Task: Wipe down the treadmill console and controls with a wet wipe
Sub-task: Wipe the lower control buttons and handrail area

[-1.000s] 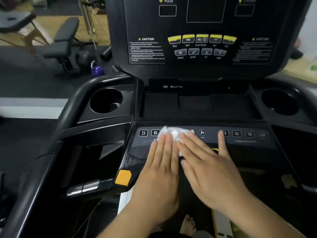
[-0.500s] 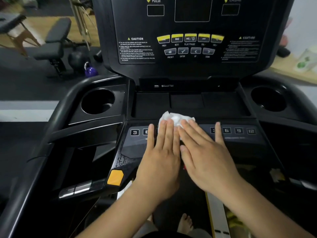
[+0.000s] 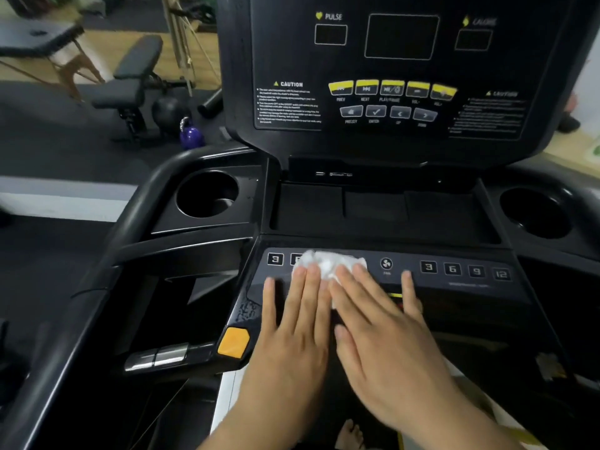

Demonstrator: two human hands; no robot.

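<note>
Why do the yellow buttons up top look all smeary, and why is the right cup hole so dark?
In the head view, motion blur smears the yellow buttons and the right-hand caution text, though the left CAUTION heading reads clearly; also in the head view, dim light leaves the right cup holder nearly black, and the white wipe looks washed out.

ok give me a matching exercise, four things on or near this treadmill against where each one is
Things:
1 wet wipe
2 fan button
3 orange tab
4 purple kettlebell

Places:
a on the floor, left of the treadmill
b pressed under the left hand and right hand
c uncovered, just right of the wipe
d left of the left hand, nearer the camera than the wipe

Pairs: 1-b, 2-c, 3-d, 4-a
</note>
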